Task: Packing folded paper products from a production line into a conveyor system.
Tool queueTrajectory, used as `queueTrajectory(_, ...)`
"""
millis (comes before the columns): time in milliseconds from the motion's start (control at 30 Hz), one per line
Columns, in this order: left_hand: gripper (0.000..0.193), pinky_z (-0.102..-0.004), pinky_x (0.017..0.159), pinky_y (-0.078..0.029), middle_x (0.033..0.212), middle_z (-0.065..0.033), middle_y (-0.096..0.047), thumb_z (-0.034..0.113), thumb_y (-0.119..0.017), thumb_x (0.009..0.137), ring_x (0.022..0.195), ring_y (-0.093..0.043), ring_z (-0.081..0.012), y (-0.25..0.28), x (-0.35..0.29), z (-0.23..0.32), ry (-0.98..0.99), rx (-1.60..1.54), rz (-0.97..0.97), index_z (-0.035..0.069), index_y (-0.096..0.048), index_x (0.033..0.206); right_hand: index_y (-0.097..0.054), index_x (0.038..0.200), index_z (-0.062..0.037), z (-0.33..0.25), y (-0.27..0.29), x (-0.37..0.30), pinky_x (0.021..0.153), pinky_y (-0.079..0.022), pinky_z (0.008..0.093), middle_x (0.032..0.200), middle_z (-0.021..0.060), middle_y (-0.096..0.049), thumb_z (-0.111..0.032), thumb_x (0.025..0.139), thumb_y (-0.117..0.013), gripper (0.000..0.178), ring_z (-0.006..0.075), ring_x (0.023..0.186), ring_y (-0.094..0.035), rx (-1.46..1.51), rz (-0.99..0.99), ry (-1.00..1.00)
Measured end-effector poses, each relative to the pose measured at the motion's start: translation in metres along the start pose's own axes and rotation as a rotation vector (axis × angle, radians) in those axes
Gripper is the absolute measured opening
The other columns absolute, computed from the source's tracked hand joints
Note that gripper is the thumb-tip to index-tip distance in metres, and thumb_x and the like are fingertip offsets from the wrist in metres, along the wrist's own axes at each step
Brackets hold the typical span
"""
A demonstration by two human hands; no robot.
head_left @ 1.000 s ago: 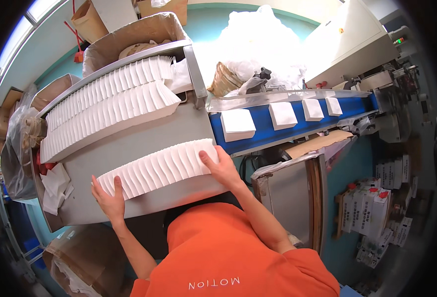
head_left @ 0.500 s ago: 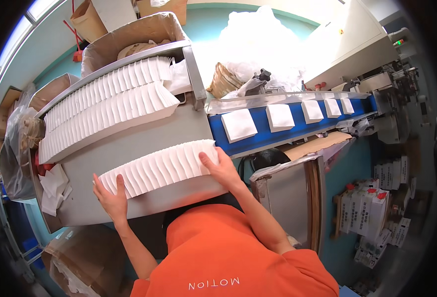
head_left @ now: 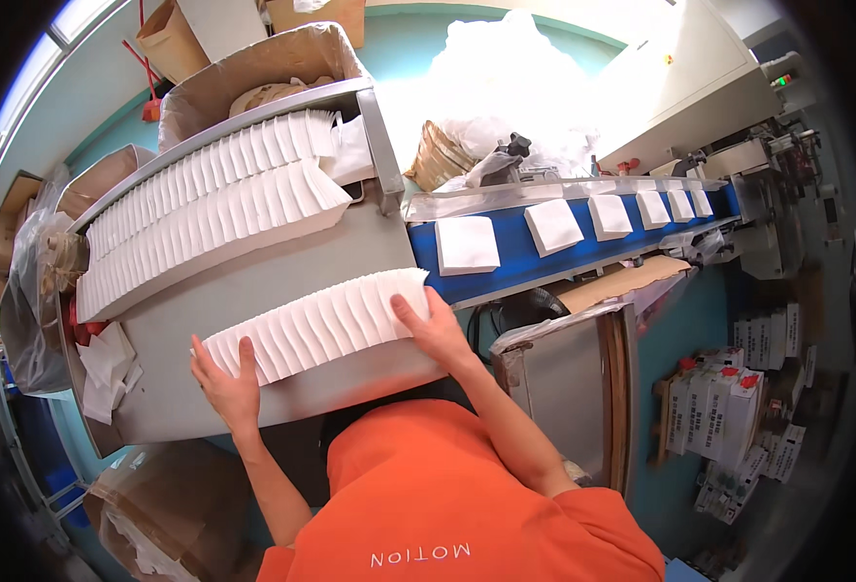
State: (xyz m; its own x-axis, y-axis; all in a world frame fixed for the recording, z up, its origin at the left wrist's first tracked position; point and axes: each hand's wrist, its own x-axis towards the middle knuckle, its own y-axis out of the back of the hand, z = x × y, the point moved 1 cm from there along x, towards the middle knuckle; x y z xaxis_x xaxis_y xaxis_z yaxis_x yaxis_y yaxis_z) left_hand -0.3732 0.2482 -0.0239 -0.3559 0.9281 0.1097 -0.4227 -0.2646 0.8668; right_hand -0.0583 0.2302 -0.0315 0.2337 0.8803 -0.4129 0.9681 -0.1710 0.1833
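Note:
A long row of white folded paper napkins (head_left: 321, 325) stands on edge on the grey metal table (head_left: 360, 228) in front of me. My left hand (head_left: 227, 388) is at its left end, thumb on the near side and fingers at the end. My right hand (head_left: 438, 332) is against the right end, thumb lying on the near face. Between them the hands press the row from both ends. Farther back on the table, two more rows of napkins (head_left: 224, 223) lie side by side.
A blue conveyor belt (head_left: 515, 254) runs to the right with several napkin stacks (head_left: 553, 227). Loose napkins (head_left: 108, 369) lie at the table's left edge. A lined carton (head_left: 195, 107) stands behind the table, another box (head_left: 171, 500) below it. White cartons (head_left: 709, 412) are stacked at right.
My left hand has moved slightly right along with the row's left end. The row's right end reaches a little farther right. One more napkin stack shows at the belt's far end.

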Motion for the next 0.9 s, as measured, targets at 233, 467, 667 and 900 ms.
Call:
queueTrajectory(233,0.086,-0.0495,0.106,-0.036,0.144,-0.0284,-0.035,0.056,-0.063,0.088,0.132,-0.039,-0.0450,0.000,0.000,0.007,0.046,0.004,0.005,0.007,-0.029,0.149,-0.055,0.126,-0.0046,0.033,0.014,0.002,0.074,-0.049,0.0295,0.103,0.0027,-0.065,-0.030,0.094,-0.064,0.041,0.0120,0.089,-0.060,0.609,-0.236,-0.407)
queueTrajectory(467,0.085,-0.0494,0.106,-0.036,0.143,-0.0290,-0.035,0.055,-0.064,0.088,0.131,-0.039,-0.0458,-0.003,0.000,0.011,0.018,0.007,-0.005,0.006,-0.029,0.149,-0.053,0.117,0.0005,0.041,0.032,0.013,0.077,-0.052,0.0271,0.107,0.0086,-0.063,-0.034,0.097,-0.061,0.041,0.0144,0.092,-0.063,0.590,0.112,-0.266)
queueTrajectory(667,0.085,-0.0496,0.106,-0.036,0.142,-0.0289,-0.036,0.051,-0.066,0.087,0.130,-0.040,-0.0461,-0.008,-0.003,0.018,0.012,-0.014,-0.014,0.005,-0.029,0.149,-0.060,0.116,-0.0012,0.015,-0.011,0.000,0.078,-0.047,0.0277,0.100,0.0042,-0.065,-0.045,0.094,-0.060,0.049,0.0134,0.094,-0.059,0.177,-0.118,-0.070)
queueTrajectory(900,0.087,-0.0496,0.106,-0.036,0.143,-0.0292,-0.034,0.052,-0.067,0.086,0.131,-0.039,-0.0464,-0.005,-0.002,0.019,0.025,-0.028,-0.035,0.006,-0.028,0.149,-0.052,0.124,0.0008,0.043,0.027,0.009,0.077,-0.056,0.0308,0.114,0.0101,-0.062,-0.030,0.096,-0.061,0.043,0.0163,0.093,-0.063,0.618,0.087,-0.173)
